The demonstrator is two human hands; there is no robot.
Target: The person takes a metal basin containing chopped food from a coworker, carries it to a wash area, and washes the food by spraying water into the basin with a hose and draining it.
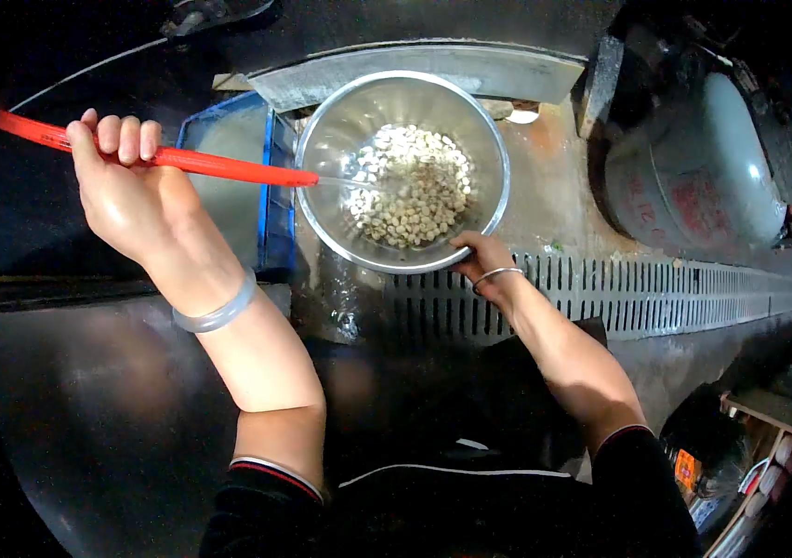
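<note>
My left hand (122,177) is wrapped round a red hose (238,168), whose end points over the left side of a large metal bowl (322,219). Water runs from the hose into the bowl. Many small pale, roundish pieces (410,209) lie in the bottom, partly blurred by the water. My right hand (487,260) grips the bowl's lower right rim, thumb on top and the other fingers mostly hidden below.
Left of the bowl is a blue-edged container (275,200). A slotted drain grate (638,293) runs to the right, below a large grey gas cylinder (703,177). A curved metal panel (517,76) stands behind the bowl. Shelved items (686,470) are at lower right.
</note>
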